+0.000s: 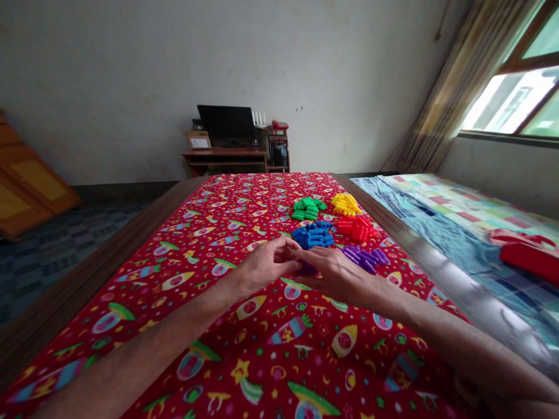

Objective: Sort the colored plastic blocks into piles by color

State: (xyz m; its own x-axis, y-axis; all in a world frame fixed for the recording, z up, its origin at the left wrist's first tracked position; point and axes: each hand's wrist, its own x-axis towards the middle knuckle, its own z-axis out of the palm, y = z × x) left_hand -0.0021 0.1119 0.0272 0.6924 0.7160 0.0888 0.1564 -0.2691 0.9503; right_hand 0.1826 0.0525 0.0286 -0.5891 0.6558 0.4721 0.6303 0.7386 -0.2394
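My left hand and my right hand meet over the red patterned cloth, fingertips touching. Fingers of both hands are bent and closed around a dark purple plastic piece, mostly hidden by them. Just beyond the fingers is a pile of blue plastic pieces, short and rod-like. Purple pieces of similar shape lie to the right of my right hand. Farther back are heaps of red pieces, green pieces and yellow pieces.
Dark wooden edges border the cloth. To the right stands a bed with a checked cover and a red item. A desk with a black monitor is against the far wall; a wooden cabinet stands left.
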